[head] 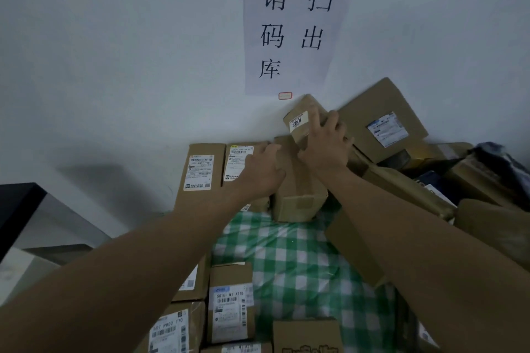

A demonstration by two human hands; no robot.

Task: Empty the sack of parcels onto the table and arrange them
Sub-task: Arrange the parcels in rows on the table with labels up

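A big pale blue-white wall (114, 51) fills the top half of the view. A tall white paper sign (295, 23) with black Chinese writing hangs on it, held by small red-edged stickers.

Below the wall is a table with a green and white checked plastic cloth (301, 266). Brown cardboard parcels lie all over it. A large flat brown cardboard box with a blue and white label (384, 123) leans against the wall on the right. More brown boxes and dark packets are heaped below it in a jumbled pile (447, 178).

At the back left, two long brown boxes with white labels (200, 169) lie side by side, touching the wall. Just beside them is a plain brown cardboard box (298, 195) lying on the cloth. More labelled boxes sit in a row near the bottom left (229, 304).

The left hand (263, 169) presses down with flat, spread fingers on the tops of the plain box and the labelled box next to it. It does not wrap round anything.

The right hand (327, 146) grips a small brown cardboard box with a white "1003" sticker (301, 114). Its fingers curl round the box. This small box is tilted and sits above the plain box, close to the wall.
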